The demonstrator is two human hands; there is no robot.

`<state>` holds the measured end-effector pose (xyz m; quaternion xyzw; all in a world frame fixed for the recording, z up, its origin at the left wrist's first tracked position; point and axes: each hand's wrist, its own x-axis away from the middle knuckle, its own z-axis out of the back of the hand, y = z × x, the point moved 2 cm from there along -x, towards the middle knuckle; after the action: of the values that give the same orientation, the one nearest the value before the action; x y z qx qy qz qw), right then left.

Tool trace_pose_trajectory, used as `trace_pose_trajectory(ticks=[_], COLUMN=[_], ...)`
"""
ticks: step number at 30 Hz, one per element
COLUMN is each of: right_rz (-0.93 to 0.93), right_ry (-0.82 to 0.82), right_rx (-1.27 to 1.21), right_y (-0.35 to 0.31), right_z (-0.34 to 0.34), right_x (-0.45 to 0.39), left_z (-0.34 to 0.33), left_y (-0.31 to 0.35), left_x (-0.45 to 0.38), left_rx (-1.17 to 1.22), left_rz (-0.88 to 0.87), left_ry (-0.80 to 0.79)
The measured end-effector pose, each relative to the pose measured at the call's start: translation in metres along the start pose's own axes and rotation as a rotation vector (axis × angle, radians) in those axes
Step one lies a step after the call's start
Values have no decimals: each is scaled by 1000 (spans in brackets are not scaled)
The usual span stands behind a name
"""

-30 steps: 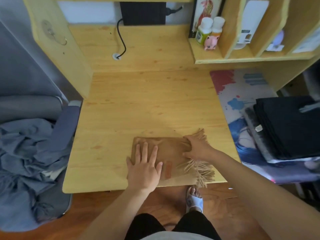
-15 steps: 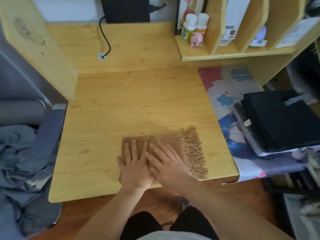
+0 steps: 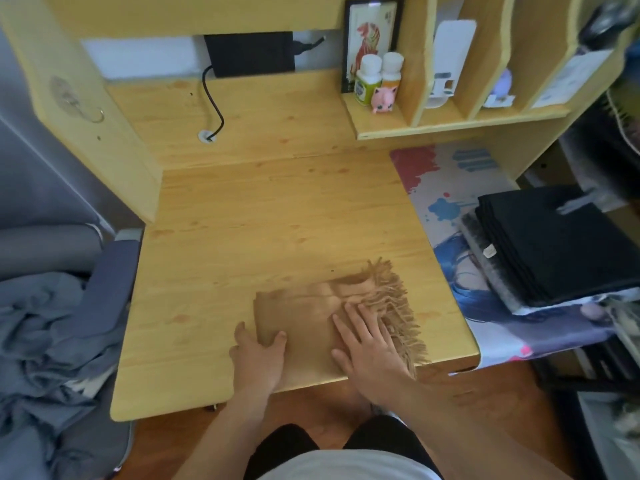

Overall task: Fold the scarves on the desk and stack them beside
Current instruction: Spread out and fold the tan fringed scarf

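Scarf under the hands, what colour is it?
Plain tan scarf with matching fringe, head view.

Desk point(image 3: 277, 216) bare behind; folded black stack point(image 3: 561, 244) blocks right.

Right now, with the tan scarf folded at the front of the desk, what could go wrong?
1. The tan scarf lies at the desk front edge, its fringe near the lip; it might slide off.
2. The left hand grips only one corner, so lifting may undo the folds.
3. The black folded stack sits atop other fabric; adding more could tip it.
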<state>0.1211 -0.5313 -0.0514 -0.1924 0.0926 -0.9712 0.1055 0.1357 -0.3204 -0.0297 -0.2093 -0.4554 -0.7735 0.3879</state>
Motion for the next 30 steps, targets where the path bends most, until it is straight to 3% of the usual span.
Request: trace_pose_trajectory(ticks=[4, 7, 9, 11, 13, 15, 19, 22, 30], right_rz=[71, 184, 151, -34, -209, -210, -145, -136, -221], right_ry=[-117, -19, 238, 424, 469, 546, 671, 684, 943], right_rx=[-41, -71, -179, -530, -922, -1045, -886, -729, -258], right_y=[11, 0, -7, -10, -11, -7, 29, 87, 306], right_z=[16, 38, 48, 56, 71, 94, 169, 235, 403], right_x=[1, 14, 20, 18, 10, 5, 17, 38, 125], left_z=[4, 14, 16, 16, 22, 34, 48, 16, -145], left_y=[36, 81, 115, 150, 186, 224, 293, 341, 458], left_x=[23, 46, 63, 80, 95, 106, 123, 147, 280], left_rx=[473, 536, 566, 505, 382, 278, 181, 244, 513], left_rz=[333, 261, 178, 76, -33, -121, -225, -251, -372], left_ry=[-358, -404, -407, -433, -456, -449, -399, -424, -750])
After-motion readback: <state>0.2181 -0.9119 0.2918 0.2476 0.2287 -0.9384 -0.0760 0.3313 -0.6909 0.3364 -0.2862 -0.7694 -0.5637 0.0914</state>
